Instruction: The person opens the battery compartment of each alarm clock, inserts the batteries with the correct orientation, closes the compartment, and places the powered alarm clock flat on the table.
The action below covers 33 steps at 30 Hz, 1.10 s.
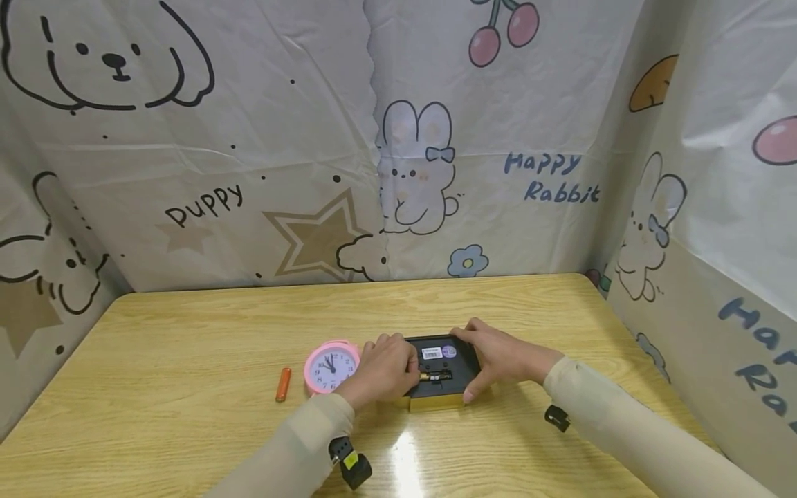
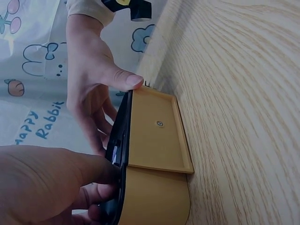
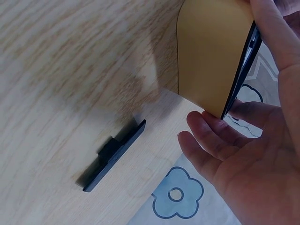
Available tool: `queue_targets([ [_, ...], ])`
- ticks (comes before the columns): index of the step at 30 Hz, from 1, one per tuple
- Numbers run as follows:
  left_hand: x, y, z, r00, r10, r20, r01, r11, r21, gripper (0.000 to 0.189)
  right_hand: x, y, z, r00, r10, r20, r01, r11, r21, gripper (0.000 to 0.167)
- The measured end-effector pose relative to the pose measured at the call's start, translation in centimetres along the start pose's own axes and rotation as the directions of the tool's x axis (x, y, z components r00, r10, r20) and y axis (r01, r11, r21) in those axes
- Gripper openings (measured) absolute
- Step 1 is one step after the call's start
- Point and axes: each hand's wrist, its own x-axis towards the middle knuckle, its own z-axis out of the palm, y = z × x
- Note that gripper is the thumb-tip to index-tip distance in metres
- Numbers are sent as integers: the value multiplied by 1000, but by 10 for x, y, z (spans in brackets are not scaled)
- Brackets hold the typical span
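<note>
A gold-sided case [image 1: 436, 402] with a black back lies back-up on the table, its front face hidden. White and purple labels are on the back, above an uncovered slot with a black-and-gold battery [image 1: 437, 376] in it. At the battery's left end, my left hand [image 1: 387, 366] has its fingers curled and thumb pressed in; the fingertips are partly hidden. My right hand [image 1: 501, 353] grips the case's right side, thumb on the near edge and fingers at the far edge. Left of the left hand is a pink alarm clock [image 1: 330, 366], partly covered by that hand.
An orange battery [image 1: 283, 384] lies on the wooden table [image 1: 187, 346], left of the alarm clock. In the right wrist view, a thin black battery cover [image 3: 115, 157] with a tab rests on the table beyond the case. Printed cloth walls [image 1: 299, 159] stand around the table.
</note>
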Motion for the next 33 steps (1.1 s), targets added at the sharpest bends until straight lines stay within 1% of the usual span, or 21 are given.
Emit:
queue_targets([
  [3,0,-1,0,1000,-3,0,3,1000,0,29,1,-1,1,1000,-12,-5,12,1000,-5,122],
  [8,2,1,0,999,-21,33,20,999,28,30,0,1,1,1000,-19,-1,19,1000,6,122],
  [12,3,1,-1,999,-16,50,14,999,31,30,0,2,1,1000,-23,-4,23,1000,5,121],
  [20,5,0,-2,998,-14,61,13,1000,20,29,1,4,2,1000,-20,-3,20,1000,0,121],
  [26,3,1,-3,999,-8,52,8,1000,5,28,0,5,2,1000,-17,-8,17,1000,-12,122],
  [33,3,2,-2,999,-25,46,25,1000,2,29,0,1,1,1000,-13,-5,13,1000,-7,121],
])
